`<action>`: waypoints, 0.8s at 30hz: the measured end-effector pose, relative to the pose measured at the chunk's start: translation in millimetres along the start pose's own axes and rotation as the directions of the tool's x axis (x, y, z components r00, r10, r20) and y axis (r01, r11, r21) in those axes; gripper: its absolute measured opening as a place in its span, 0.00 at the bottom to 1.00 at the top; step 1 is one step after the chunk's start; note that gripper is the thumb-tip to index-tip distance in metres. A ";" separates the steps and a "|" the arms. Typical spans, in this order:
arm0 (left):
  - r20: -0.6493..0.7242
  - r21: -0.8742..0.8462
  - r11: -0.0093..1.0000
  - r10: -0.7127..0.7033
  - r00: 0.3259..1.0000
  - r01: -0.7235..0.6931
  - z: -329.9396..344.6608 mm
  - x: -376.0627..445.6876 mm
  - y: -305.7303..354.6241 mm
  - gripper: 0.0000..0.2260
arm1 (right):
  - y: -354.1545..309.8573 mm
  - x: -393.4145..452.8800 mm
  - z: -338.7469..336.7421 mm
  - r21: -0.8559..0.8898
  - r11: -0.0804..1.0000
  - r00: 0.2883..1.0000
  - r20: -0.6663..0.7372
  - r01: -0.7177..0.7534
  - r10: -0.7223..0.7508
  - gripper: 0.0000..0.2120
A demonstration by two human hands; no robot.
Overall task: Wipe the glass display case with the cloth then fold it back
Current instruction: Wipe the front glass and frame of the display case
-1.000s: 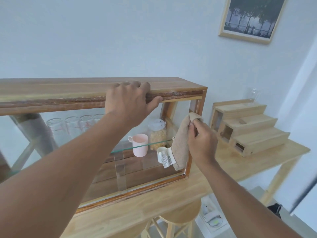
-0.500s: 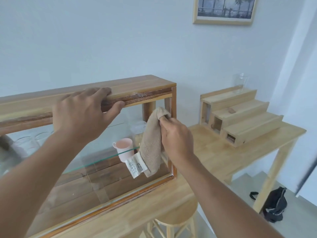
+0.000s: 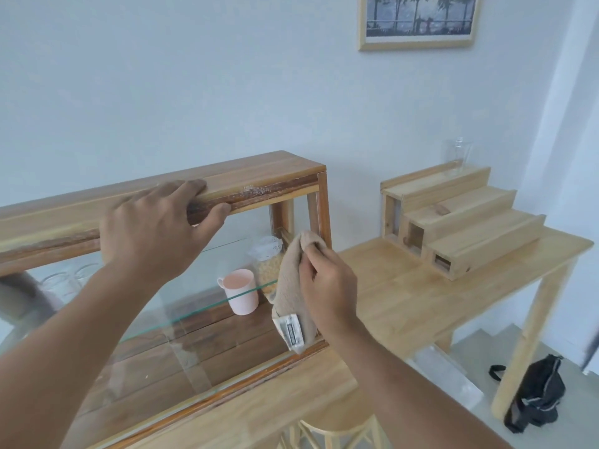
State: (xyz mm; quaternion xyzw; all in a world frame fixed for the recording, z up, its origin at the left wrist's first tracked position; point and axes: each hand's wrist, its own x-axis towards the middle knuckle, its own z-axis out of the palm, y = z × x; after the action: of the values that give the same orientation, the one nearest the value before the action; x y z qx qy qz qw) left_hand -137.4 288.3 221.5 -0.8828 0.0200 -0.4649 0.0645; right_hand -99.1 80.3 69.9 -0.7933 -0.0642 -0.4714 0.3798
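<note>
A wooden-framed glass display case [image 3: 278, 176] stands on a light wooden table [image 3: 398, 286]. My left hand [image 3: 158, 228] grips the front edge of its top board, fingers on top and thumb under the rim. My right hand [image 3: 327, 286] pinches a beige cloth [image 3: 293, 286] with a white label and holds it against the front glass near the case's right post. Behind the glass a pink cup [image 3: 241, 294] and a lidded jar [image 3: 267, 265] stand on a glass shelf.
A stepped wooden stand [image 3: 460, 218] with a clear glass [image 3: 458, 155] on top sits at the table's right end. A stool [image 3: 327, 431] is below the table's front edge. A black bag [image 3: 534, 396] lies on the floor. A framed picture [image 3: 418, 21] hangs on the wall.
The view has swung left to right, so the case now sits further left. My right hand has slid the cloth a little down the glass beside the right post. My left hand keeps its grip.
</note>
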 end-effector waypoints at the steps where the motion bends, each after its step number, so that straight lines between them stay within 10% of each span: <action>1: 0.003 -0.002 1.000 -0.006 1.000 0.006 0.5 -0.2 0.3 0.23 | -6.7 12.2 -2.4 -0.005 1.000 1.000 -0.018 0.019 -0.019 0.08; 11: 0.069 -0.003 0.999 -0.049 0.996 0.050 -2.4 1.0 2.1 0.26 | 19.1 9.7 -2.7 -0.050 0.997 0.998 -0.016 0.066 -0.067 0.09; 24: 0.116 -0.002 0.998 -0.059 0.992 0.060 -5.3 1.7 4.0 0.26 | 35.3 -89.7 15.0 -0.144 0.967 0.967 0.111 -0.212 0.229 0.13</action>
State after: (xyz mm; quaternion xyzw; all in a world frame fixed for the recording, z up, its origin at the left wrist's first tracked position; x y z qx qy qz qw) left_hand -140.7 283.7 225.4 -0.9086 -0.0088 -0.4148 0.0491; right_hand -121.4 88.4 -24.7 -0.8470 0.0317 -0.3781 0.3723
